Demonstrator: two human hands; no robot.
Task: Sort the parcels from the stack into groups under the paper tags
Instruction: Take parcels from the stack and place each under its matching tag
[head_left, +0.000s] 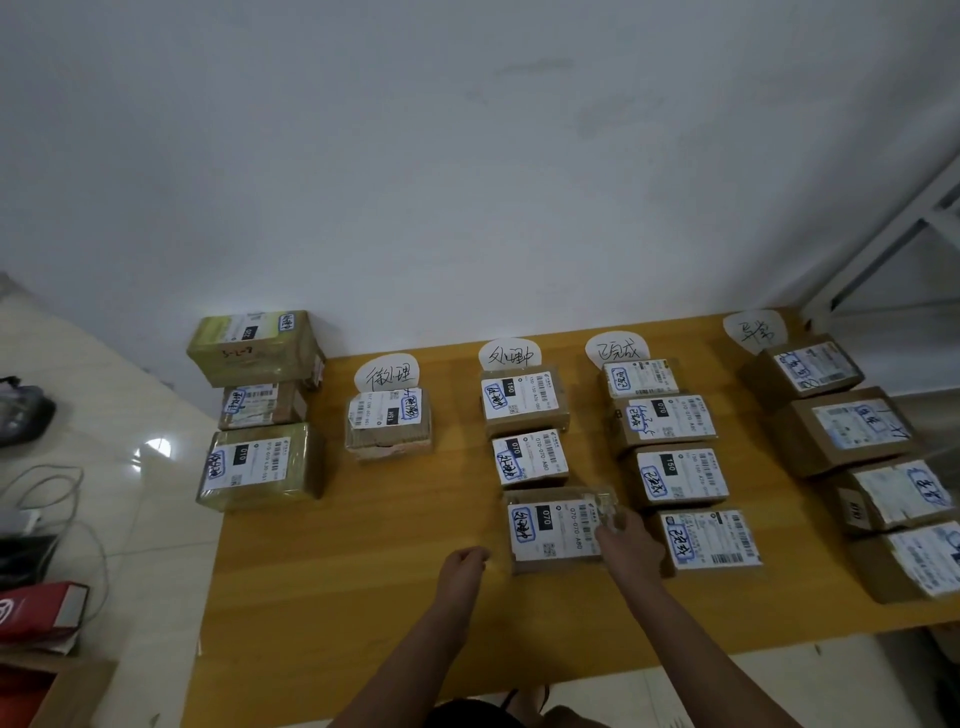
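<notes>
At the bottom centre of the frame two bare forearms reach up over a yellow wooden table (322, 597). The left hand (462, 564) hovers just left of the nearest parcel, fingers curled loosely inward and holding nothing. The right hand (626, 535) rests on the right edge of that nearest parcel (550, 527), fingers pressed against its top and side – whether it truly grips the box I cannot tell.

That parcel is the third and closest in the second column; above it in the frame lie two more parcels (527, 431), running up to a paper tag (510, 354). Right of it, a column of four parcels (675, 462) sits under another tag (617, 349). At the far right of the frame, a further column of four parcels (857, 452) runs up to a tag (753, 327) – the closest ones are partly cut off.

Left of centre, a single parcel (388, 422) lies below its own tag (387, 373). On the table's left edge stands the stack (260, 410) of three parcels still to be sorted, with a white wall (467, 156) behind everything
</notes>
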